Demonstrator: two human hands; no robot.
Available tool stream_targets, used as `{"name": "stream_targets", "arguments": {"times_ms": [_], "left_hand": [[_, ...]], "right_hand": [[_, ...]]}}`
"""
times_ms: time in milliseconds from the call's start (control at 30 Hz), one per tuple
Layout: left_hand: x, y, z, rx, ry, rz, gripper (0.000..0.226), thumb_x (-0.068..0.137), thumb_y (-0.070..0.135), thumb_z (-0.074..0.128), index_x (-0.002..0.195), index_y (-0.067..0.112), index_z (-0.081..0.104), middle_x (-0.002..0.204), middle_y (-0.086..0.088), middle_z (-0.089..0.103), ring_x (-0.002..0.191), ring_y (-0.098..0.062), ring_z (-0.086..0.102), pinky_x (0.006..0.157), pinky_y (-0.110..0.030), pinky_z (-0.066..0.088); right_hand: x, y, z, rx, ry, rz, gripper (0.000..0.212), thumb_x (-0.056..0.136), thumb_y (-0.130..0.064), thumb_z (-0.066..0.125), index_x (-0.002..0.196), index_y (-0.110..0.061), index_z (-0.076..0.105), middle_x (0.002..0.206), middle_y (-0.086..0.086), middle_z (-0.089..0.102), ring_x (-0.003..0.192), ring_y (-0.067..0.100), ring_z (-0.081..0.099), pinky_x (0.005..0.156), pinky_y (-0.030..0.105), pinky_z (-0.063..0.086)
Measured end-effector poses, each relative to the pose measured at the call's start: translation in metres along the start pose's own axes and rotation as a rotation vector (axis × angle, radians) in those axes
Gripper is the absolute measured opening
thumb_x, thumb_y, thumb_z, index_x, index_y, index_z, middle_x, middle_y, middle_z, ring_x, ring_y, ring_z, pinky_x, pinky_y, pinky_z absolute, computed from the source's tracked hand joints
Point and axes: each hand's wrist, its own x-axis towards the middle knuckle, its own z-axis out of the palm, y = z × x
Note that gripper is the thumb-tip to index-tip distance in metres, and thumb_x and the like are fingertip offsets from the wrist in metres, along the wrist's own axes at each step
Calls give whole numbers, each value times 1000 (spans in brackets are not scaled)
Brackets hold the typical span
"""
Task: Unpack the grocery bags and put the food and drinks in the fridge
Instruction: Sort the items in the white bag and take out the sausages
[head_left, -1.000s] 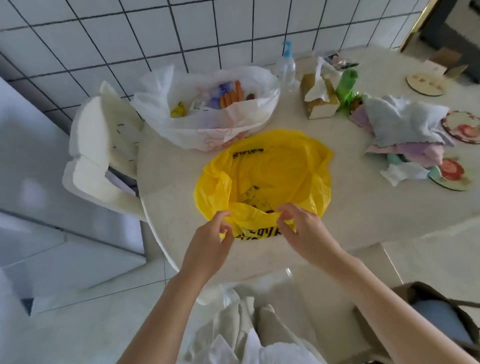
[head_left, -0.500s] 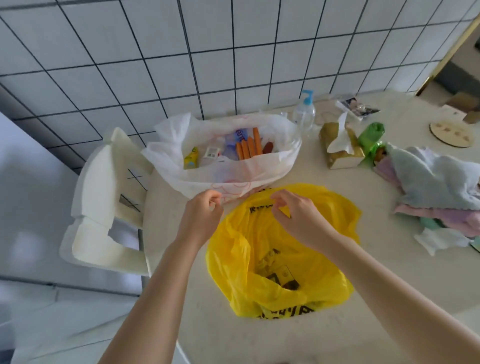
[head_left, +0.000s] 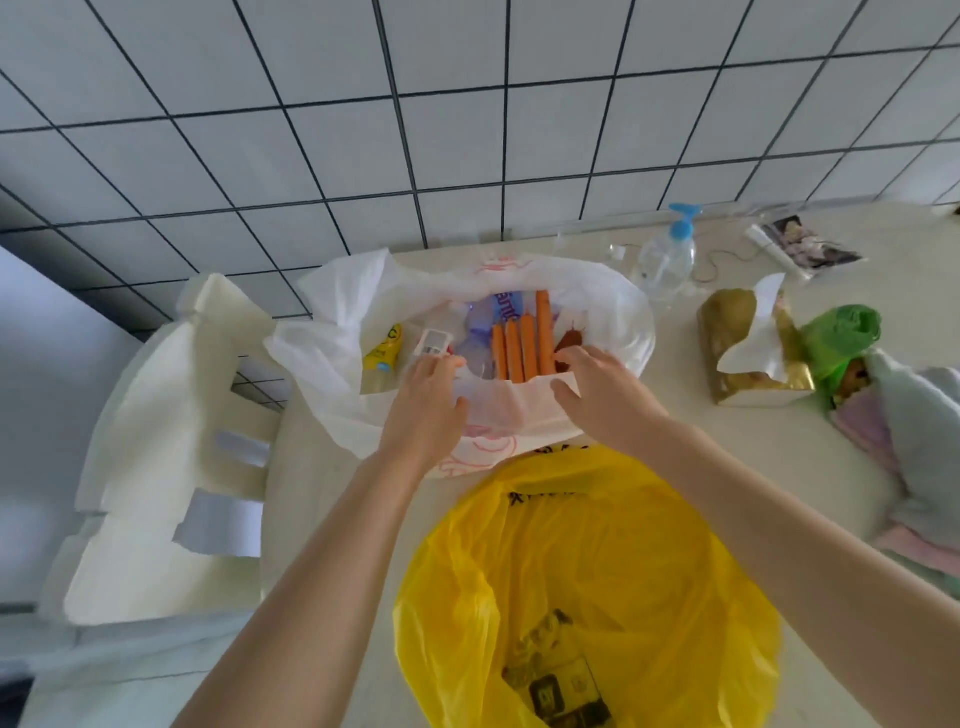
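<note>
A white grocery bag (head_left: 332, 358) lies open on the table by the tiled wall. Inside it I see several orange sausage sticks (head_left: 524, 343), a yellow bottle (head_left: 385, 349), a white labelled packet (head_left: 434, 343) and clear water bottles (head_left: 480, 338). My left hand (head_left: 428, 402) rests on the bag's near rim beside the packet, fingers spread. My right hand (head_left: 597, 392) sits at the rim right of the sausages, fingers apart and holding nothing. Closer to me lies an open yellow bag (head_left: 597, 566) with dark packets (head_left: 556, 686) at its bottom.
A white chair (head_left: 171, 457) stands left of the table (head_left: 769, 467). A pump bottle (head_left: 667, 260), a gold tissue box (head_left: 748, 348), a green bag (head_left: 841, 332) and a pile of cloths (head_left: 914, 415) crowd the right side. A photo packet (head_left: 802, 249) lies by the wall.
Both hands let go of the yellow bag's near edge and moved away from me, over that bag, to the white bag's rim. The view tilted up and forward.
</note>
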Motion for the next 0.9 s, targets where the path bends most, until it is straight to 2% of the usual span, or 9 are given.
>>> {"name": "stream_targets", "arguments": {"times_ms": [133, 300, 400, 533, 633, 700, 767, 833, 900], "left_hand": [[18, -7, 21, 146, 3, 43, 47, 95, 21, 53, 139, 12, 43, 145, -5, 45, 139, -25, 32, 117, -38, 27], [-1, -23, 50, 246, -65, 103, 34, 96, 24, 44, 126, 14, 56, 127, -4, 59, 123, -24, 48, 108, -35, 36], [-24, -31, 68, 271, -92, 137, 47, 90, 34, 31, 115, 13, 64, 118, -6, 65, 125, -29, 51, 110, -41, 37], [-45, -36, 86, 338, -58, 159, 39, 89, 32, 37, 97, 14, 71, 107, -5, 71, 139, -34, 40, 117, -41, 23], [-48, -29, 86, 382, -112, 139, 42, 95, 34, 35, 107, 17, 71, 117, -2, 69, 145, -27, 30, 121, -39, 20], [-40, -16, 78, 301, -90, 55, 29, 94, 29, 47, 107, 17, 70, 114, -2, 69, 137, -25, 41, 115, -38, 31], [-27, 4, 67, 206, -16, -16, 21, 92, 23, 53, 103, 15, 68, 107, -2, 66, 116, -24, 53, 96, -38, 47], [-8, 22, 59, 91, 41, -89, 19, 92, 20, 51, 105, 15, 65, 105, -1, 62, 102, -23, 55, 83, -42, 51], [16, 32, 59, 10, 16, -184, 22, 94, 22, 47, 110, 17, 60, 108, -1, 60, 99, -22, 56, 83, -44, 52]], "right_hand": [[16, 16, 8, -63, -90, 3, 31, 99, -27, 44, 121, -7, 51, 118, 12, 59, 110, 29, 53, 93, 38, 47], [5, 27, 29, -10, -153, -74, 24, 99, -26, 41, 115, -11, 51, 102, 7, 64, 90, 27, 63, 75, 40, 55], [-10, 32, 39, 3, -147, -51, 25, 99, -28, 40, 116, -12, 51, 94, 4, 65, 84, 24, 62, 70, 40, 55], [-25, 44, 49, 55, -211, 51, 23, 100, -26, 40, 116, -12, 51, 100, 6, 64, 87, 25, 63, 72, 38, 55], [-28, 52, 51, 35, -276, 88, 24, 100, -24, 40, 116, -10, 50, 104, 9, 62, 90, 28, 62, 77, 42, 54], [-24, 57, 48, 27, -290, 124, 24, 99, -27, 40, 117, -13, 48, 100, 9, 61, 89, 29, 61, 78, 40, 52], [-18, 56, 40, 56, -240, 120, 24, 98, -24, 43, 120, -12, 47, 91, 10, 62, 80, 29, 61, 70, 37, 51], [-6, 51, 29, 124, -92, 39, 23, 97, -13, 47, 119, -7, 53, 79, 9, 61, 70, 30, 61, 60, 31, 47], [16, 45, 19, 142, 30, -26, 20, 96, -6, 47, 112, -2, 58, 82, 9, 59, 72, 29, 60, 62, 27, 41]]}}
